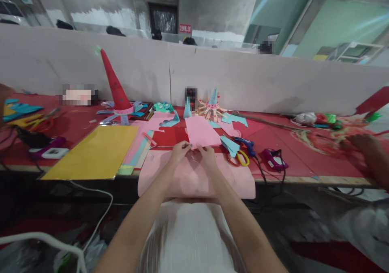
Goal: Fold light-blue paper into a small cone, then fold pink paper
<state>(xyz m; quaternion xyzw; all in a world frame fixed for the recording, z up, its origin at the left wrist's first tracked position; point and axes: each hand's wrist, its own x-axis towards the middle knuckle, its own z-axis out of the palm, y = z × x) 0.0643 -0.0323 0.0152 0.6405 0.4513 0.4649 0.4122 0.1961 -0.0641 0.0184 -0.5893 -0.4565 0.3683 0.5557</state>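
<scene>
A pink sheet [203,132] stands tilted up from the table, its near edge between my two hands. My left hand [181,149] pinches its lower left corner, with the fingertips pressed together. Close beside it, my right hand [206,153] has its fingers closed on the lower edge of the same sheet. Under both hands a larger pink sheet [197,179] hangs over the table's front edge. Scissors with red and yellow handles [242,158] lie to the right of my right hand, by a folded light blue paper [230,145].
A yellow sheet [94,151] covers the left front. Behind it stands a red cone [114,82]. A blue glue gun [245,144] and purple device [274,159] lie right. Another person's hand [363,143] is at the far right, near tangled strands [316,143].
</scene>
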